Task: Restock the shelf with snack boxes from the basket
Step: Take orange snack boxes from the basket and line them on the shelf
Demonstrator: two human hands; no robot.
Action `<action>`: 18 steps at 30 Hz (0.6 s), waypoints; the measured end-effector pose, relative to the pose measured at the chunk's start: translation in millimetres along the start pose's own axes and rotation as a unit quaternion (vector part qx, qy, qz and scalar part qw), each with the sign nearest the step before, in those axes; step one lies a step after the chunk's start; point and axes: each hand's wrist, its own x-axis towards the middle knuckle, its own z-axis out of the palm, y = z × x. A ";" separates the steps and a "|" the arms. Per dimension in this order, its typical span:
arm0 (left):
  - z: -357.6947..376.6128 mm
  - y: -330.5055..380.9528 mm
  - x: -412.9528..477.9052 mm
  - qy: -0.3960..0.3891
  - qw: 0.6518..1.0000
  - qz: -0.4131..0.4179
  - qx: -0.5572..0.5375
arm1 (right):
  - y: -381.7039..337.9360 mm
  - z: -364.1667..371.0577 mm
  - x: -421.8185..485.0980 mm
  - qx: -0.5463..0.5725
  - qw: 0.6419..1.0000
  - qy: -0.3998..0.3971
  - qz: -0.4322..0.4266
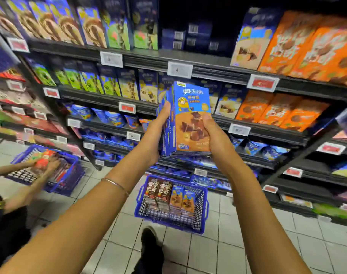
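Supermarket snack aisle, so basically wall-to-wall shelving (188,55) packed with blue, green and orange cartons, price tags (179,69) along every rail, pale tiled floor (267,244) underneath. Down by our feet sits the blue basket (204,210) with spare boxes (176,196) standing in it, brown ones on the left, blue-and-tan ones on the right. Off to the left there's a second basket (76,171) with somebody else's hands (50,161) digging in it, not our problem. What we're carrying is a stack of snack boxes (192,123), upright, front face toward us, up in the air in front of the middle shelves, well above the basket and not resting on any shelf. Our left hand (158,133) has its grip curled round the stack's left side. Our right hand (210,133) pinches the other side, thumb on the front face, fingers hidden behind. Between them the two grips squeeze the stack together. We'd say we're mid-carry: boxes out of the basket, not yet shelved. Next move probably means finding the matching row, maybe that dark half-empty gap (190,20) on the upper shelf, though we can't tell for sure. Then it's raising the stack, keeping it squeezed so nothing slides out, and pushing it in square.
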 end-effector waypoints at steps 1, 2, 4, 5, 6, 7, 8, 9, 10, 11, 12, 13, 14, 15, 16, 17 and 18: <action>6.5 12.1 -2.1 -0.008 1.000 0.017 0.005 | -15.2 0.2 -2.7 -0.010 1.000 0.006 -0.023; 12.7 23.2 -4.2 -0.020 0.999 0.033 0.010 | -29.5 0.1 -4.9 -0.024 0.999 0.010 -0.044; 24.5 45.6 -9.6 -0.047 0.997 0.063 0.009 | -59.9 0.4 -9.8 -0.043 0.996 0.016 -0.079; 30.5 56.8 -13.1 -0.061 0.996 0.072 0.005 | -74.6 -0.2 -11.9 -0.046 0.995 0.017 -0.092; 36.8 68.2 -16.6 -0.075 0.994 0.081 0.004 | -88.5 -0.9 -12.7 -0.051 0.993 0.015 -0.105; 42.6 79.5 -19.9 -0.087 0.992 0.091 0.004 | -102.2 -0.6 -13.7 -0.054 0.992 0.014 -0.117; 48.1 91.0 -22.3 -0.093 0.990 0.102 0.004 | -115.2 -0.2 -14.5 -0.056 0.990 0.014 -0.129; 53.4 103.2 -23.8 -0.093 0.989 0.113 0.002 | -129.0 1.1 -14.9 -0.052 0.989 0.015 -0.141; 59.1 115.8 -24.5 -0.089 0.988 0.125 0.000 | -141.7 1.7 -14.0 -0.051 0.987 0.016 -0.153; 64.2 127.7 -25.1 -0.087 0.987 0.136 -0.002 | -154.7 2.8 -13.0 -0.055 0.985 0.018 -0.164; 68.7 139.7 -24.8 -0.089 0.985 0.145 -0.003 | -167.0 3.9 -11.2 -0.062 0.982 0.021 -0.177; 72.0 151.2 -23.3 -0.090 0.984 0.155 -0.002 | -179.0 5.7 -9.3 -0.067 0.979 0.025 -0.190; 73.7 161.6 -21.3 -0.091 0.982 0.163 0.000 | -189.3 7.4 -6.0 -0.072 0.976 0.030 -0.202; 74.5 171.9 -18.5 -0.089 0.982 0.168 0.005 | -199.0 8.8 -2.1 -0.073 0.974 0.037 -0.212; 74.7 181.9 -15.2 -0.083 0.981 0.177 0.013 | -207.3 10.4 2.7 -0.075 0.971 0.044 -0.222; 76.2 192.0 -13.4 -0.071 0.979 0.190 0.018 | -215.5 12.6 7.8 -0.076 0.969 0.050 -0.228; 77.0 202.1 -10.2 -0.050 0.977 0.205 0.024 | -222.9 15.4 13.1 -0.081 0.967 0.052 -0.235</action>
